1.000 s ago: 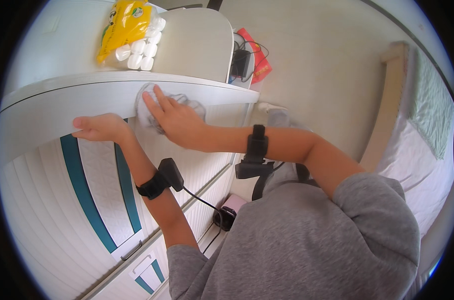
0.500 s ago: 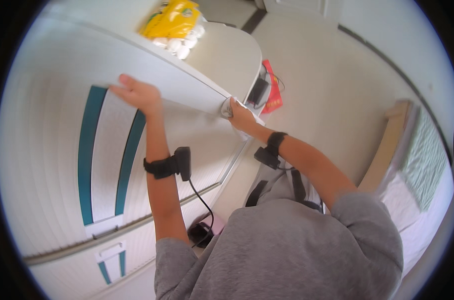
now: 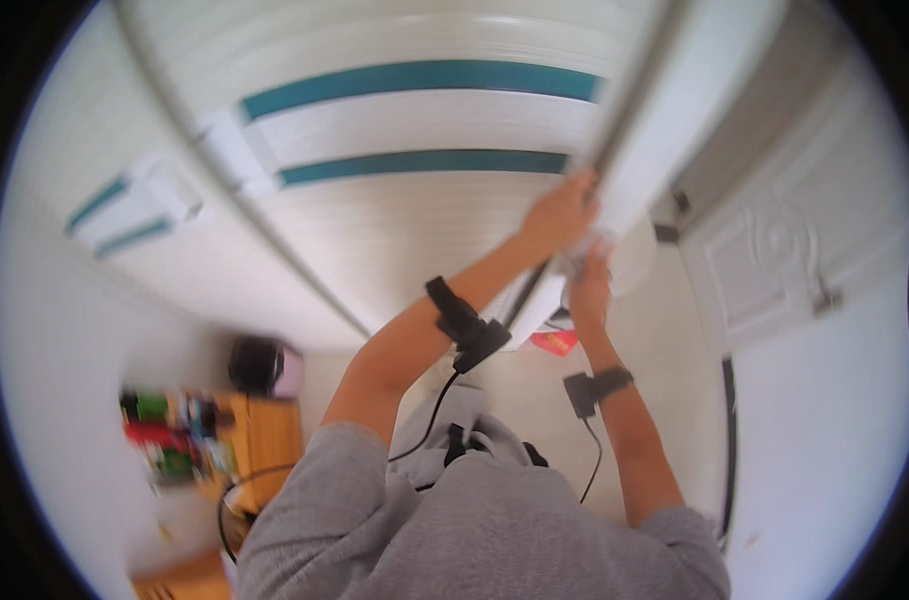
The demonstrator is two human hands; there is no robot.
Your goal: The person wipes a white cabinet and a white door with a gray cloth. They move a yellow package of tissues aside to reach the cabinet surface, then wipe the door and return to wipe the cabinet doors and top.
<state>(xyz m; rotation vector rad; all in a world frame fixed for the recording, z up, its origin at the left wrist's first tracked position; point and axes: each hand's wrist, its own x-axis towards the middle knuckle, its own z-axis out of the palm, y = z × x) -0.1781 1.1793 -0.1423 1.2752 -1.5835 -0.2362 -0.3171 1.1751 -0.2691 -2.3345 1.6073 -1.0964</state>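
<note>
My left hand is up against the edge of a tall cream wardrobe with teal stripes on its doors. Its fingers are smeared by motion, so their grip does not show clearly. Just below and to the right, my right hand is closed on a white cloth, pressed near the white side panel of the wardrobe. Part of the cloth is hidden behind the fingers. Both forearms carry black strapped devices with cables.
A white door with a handle stands at the right. On the floor beyond my hands lies a red packet. To the lower left are a wooden cabinet holding several colourful items and a black-and-pink bin-like object.
My view has turned, bringing the door and the wooden cabinet in. My left hand has gone from spread in front of the wardrobe to its edge, near my right hand, which still holds the cloth.
</note>
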